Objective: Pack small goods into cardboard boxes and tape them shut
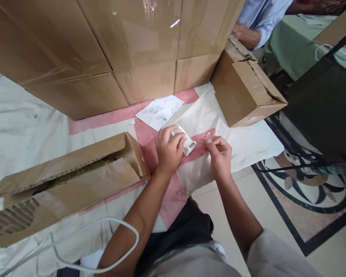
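Observation:
My left hand (169, 149) is closed over a small white device (188, 147) with a grey display at its near end. The device rests on the red-and-white cloth (170, 200), and the fingers cover part of its top. To the right, my right hand (221, 156) pinches something tiny and see-through between thumb and fingertip, too small to name. A little white piece (201, 126) lies on the cloth between and beyond the hands. Just past my left hand is a white paper sheet (152, 115) with small outlined shapes on it.
Large cardboard boxes (144, 50) form a wall behind the paper. A long, partly open carton (72, 184) lies left, another box (248, 84) right. A white cable (135, 234) loops at lower left. Another person's sleeve (265, 19) and hand show at upper right, near a black chair (328, 96).

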`<state>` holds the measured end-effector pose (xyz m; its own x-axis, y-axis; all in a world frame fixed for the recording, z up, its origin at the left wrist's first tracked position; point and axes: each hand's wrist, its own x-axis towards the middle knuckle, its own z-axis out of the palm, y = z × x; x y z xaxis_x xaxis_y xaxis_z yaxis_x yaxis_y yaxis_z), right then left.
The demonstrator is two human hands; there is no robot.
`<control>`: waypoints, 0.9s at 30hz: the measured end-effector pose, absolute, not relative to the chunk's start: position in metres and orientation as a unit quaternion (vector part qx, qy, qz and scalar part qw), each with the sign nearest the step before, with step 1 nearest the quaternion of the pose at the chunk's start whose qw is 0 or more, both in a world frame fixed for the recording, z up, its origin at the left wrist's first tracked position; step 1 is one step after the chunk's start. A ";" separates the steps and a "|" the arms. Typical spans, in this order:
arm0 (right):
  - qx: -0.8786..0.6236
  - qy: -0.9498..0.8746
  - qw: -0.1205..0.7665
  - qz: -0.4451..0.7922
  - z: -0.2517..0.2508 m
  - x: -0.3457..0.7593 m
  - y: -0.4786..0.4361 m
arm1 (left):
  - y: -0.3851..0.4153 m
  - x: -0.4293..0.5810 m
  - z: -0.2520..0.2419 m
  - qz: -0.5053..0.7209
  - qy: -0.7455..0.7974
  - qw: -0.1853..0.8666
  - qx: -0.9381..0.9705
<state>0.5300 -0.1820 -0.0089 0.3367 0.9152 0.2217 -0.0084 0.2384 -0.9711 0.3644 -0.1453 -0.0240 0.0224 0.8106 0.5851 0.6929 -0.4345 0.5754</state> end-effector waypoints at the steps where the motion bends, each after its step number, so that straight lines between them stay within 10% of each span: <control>1: -0.499 -0.455 0.636 0.373 -0.004 0.532 -0.173 | -0.145 0.365 -0.024 0.460 0.527 0.063 0.712; 13: -0.327 -0.545 0.480 0.605 -0.010 0.488 -0.063 | -0.138 0.370 -0.031 0.557 0.493 0.094 0.661; 27: -0.346 -0.550 0.469 0.598 -0.023 0.486 -0.062 | -0.138 0.369 -0.021 0.586 0.505 0.073 0.629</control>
<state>0.4865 -0.0619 -0.0227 -0.3206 0.9416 0.1025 -0.1810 0.0453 -0.9824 0.3695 -0.1378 -0.0214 -0.1976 0.7213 0.6639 0.5496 -0.4792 0.6843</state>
